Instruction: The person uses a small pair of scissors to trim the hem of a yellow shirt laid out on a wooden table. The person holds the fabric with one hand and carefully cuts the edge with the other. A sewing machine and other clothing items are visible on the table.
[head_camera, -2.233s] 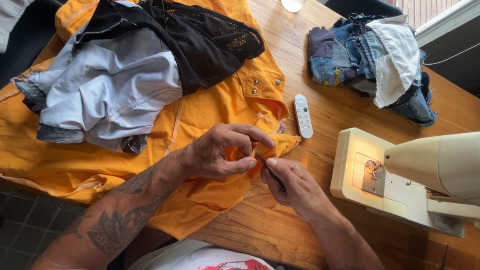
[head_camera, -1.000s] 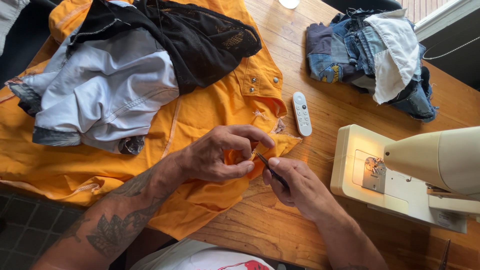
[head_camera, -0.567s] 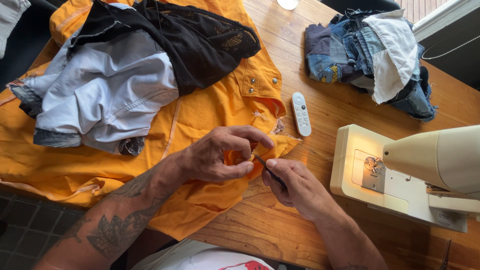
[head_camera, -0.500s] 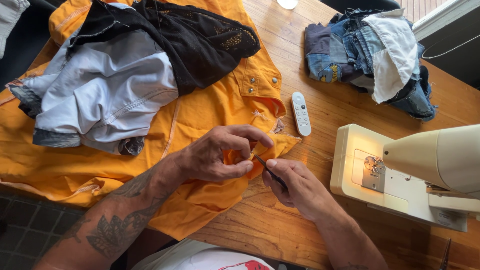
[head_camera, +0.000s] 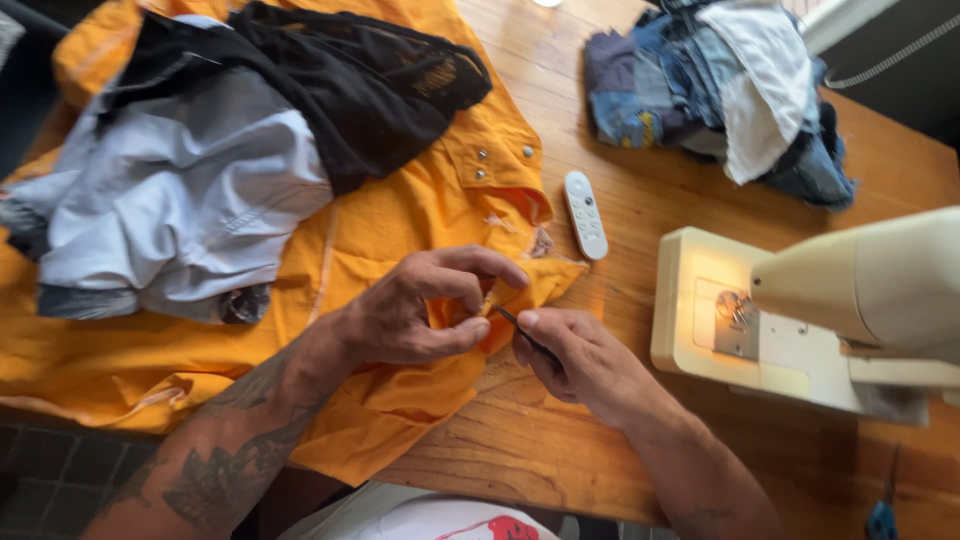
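Both hands (head_camera: 420, 315) (head_camera: 575, 355) pinched, fingertips together

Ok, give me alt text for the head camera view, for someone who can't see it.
A left hand pinches an orange garment while the right hand works a thin dark tool into it on a wooden table. A sewing machine stands right, a remote and clothes piles behind.

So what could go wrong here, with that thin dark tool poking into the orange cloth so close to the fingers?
1. The thin dark pointed tool in the right hand points toward the left hand, which pinches the orange fabric garment; a slip might prick a fingertip.
2. The same tip could snag or tear the pinched cloth.
3. The small white remote control lies against the garment's edge; tugging the cloth may drag it across the wooden table.
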